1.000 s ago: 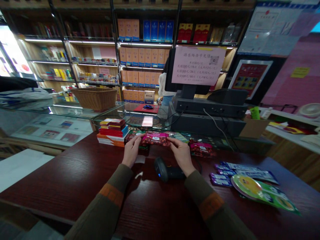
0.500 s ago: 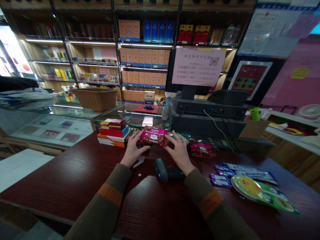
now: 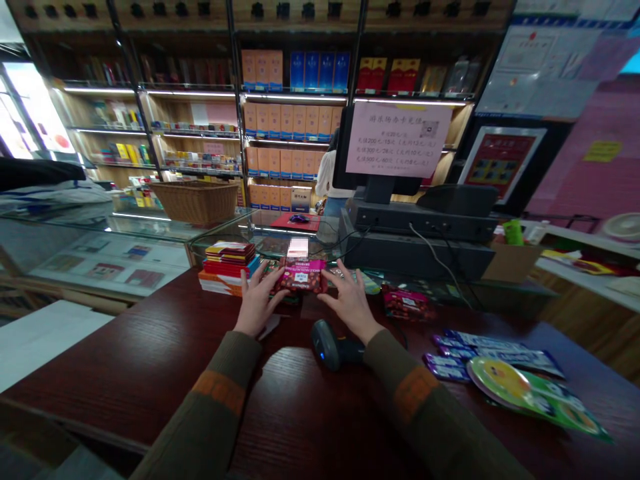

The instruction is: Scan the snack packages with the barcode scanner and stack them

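Note:
A brown and pink packet of hazelnut chocolate is between my two hands at the far part of the dark wooden counter. My left hand grips its left end, thumb towards me and fingers behind. At the right end, my right hand pinches the packet's edge with its fingers bent. A black barcode scanner lies below the right hand, its blue light showing. Left of the packet is a stack of small boxes. Another similar pink and brown packet rests to the right.
Purple-wrapped bars and a green blister package lie at the right. A monitor with a pink paper sign stands behind the counter. A wicker basket sits on the glass case. Partly hidden by the monitor is a person.
The packet has shifted slightly left in view, still between both hands. More of the person behind the monitor shows now. The whole view has moved a little.

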`<state>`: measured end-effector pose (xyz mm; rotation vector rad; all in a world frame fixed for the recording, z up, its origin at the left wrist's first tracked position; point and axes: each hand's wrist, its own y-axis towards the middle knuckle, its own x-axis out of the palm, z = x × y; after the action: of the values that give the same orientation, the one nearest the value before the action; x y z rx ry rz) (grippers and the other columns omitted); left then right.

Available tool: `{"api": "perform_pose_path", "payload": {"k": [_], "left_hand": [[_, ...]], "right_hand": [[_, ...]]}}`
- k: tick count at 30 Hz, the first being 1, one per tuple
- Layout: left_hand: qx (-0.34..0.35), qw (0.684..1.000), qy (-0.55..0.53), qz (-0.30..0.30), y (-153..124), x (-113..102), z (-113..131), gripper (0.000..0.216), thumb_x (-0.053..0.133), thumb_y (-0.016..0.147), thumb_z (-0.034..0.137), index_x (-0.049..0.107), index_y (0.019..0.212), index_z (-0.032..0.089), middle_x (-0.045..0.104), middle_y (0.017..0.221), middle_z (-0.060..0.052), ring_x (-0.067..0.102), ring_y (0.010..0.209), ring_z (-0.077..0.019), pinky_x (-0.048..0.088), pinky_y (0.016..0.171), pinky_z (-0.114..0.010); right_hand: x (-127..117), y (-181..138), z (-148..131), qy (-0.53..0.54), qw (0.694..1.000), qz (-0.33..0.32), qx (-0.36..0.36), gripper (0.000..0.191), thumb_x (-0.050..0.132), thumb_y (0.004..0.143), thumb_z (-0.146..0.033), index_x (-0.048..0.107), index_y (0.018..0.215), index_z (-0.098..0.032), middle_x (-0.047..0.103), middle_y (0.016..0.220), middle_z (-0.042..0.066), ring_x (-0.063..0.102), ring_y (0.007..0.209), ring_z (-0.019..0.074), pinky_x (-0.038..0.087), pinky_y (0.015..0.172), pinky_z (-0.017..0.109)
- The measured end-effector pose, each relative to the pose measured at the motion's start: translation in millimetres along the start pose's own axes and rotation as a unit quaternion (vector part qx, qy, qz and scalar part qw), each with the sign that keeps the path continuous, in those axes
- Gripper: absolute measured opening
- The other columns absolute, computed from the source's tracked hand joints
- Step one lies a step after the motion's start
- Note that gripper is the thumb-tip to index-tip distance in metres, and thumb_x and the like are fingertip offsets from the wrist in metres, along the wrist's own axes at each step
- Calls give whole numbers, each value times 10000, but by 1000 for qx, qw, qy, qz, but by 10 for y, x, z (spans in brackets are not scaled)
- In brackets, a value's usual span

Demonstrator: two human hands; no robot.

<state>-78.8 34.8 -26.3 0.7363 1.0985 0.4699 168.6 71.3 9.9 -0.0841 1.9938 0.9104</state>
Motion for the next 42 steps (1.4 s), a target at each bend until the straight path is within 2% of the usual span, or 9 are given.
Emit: {"api": "perform_pose_path", "payload": {"k": [7, 12, 15, 17, 23, 31, 42], "left_hand": [[-16, 1000, -3, 6, -15, 14, -97, 506, 553, 951, 366, 493, 1450, 310, 585, 1451, -73, 347, 1478, -298, 43, 1220, -643], [-56, 998, -16, 18, -30, 104, -163, 480, 491, 971, 317, 501, 1446, 254, 565, 1468, -98, 419, 1413, -299, 195, 1198, -585], [-79, 997, -6, 19, -49, 146, -201, 493, 492, 964, 310, 503, 1449, 224, 584, 1444, -115, 467, 1343, -305, 326, 1130, -520], [-96, 995, 5, 15, -61, 158, -212, 494, 487, 964, 313, 506, 1449, 224, 579, 1446, -121, 477, 1319, -314, 364, 1088, -506], [-124, 992, 27, 7, -47, 141, -198, 500, 449, 970, 287, 488, 1464, 220, 571, 1453, -122, 474, 1303, -323, 385, 1052, -522], [-147, 989, 20, 18, -34, 129, -220, 455, 455, 959, 265, 540, 1406, 234, 607, 1415, -104, 493, 1275, -321, 389, 1048, -525], [-151, 988, 35, 29, -31, 94, -165, 391, 473, 963, 276, 587, 1337, 265, 631, 1381, -91, 497, 1268, -321, 363, 1053, -536]], "right_hand": [[65, 139, -92, -9, 999, -25, -32, 502, 648, 910, -324, 571, 1396, -224, 551, 1478, 133, 258, 1524, 285, 94, 1202, 653], [144, 243, -168, -9, 998, -41, -37, 509, 641, 915, -306, 553, 1410, -226, 562, 1470, 118, 254, 1523, 284, 85, 1202, 662], [225, 298, -189, -3, 998, -56, -37, 512, 650, 909, -303, 554, 1406, -224, 581, 1453, 108, 247, 1525, 284, 77, 1205, 657], [280, 328, -195, 1, 997, -65, -32, 506, 653, 907, -303, 560, 1399, -228, 591, 1443, 105, 242, 1526, 286, 74, 1202, 662], [380, 394, -221, 8, 996, -90, -22, 492, 646, 912, -337, 575, 1383, -214, 602, 1428, 118, 251, 1521, 297, 83, 1191, 680], [482, 451, -244, 26, 994, -109, -16, 467, 620, 924, -363, 587, 1369, -227, 631, 1396, 104, 233, 1528, 287, 63, 1194, 677], [549, 480, -219, 22, 992, -121, 1, 449, 587, 942, -378, 598, 1364, -225, 601, 1431, 111, 288, 1505, 300, 134, 1195, 637]]}}
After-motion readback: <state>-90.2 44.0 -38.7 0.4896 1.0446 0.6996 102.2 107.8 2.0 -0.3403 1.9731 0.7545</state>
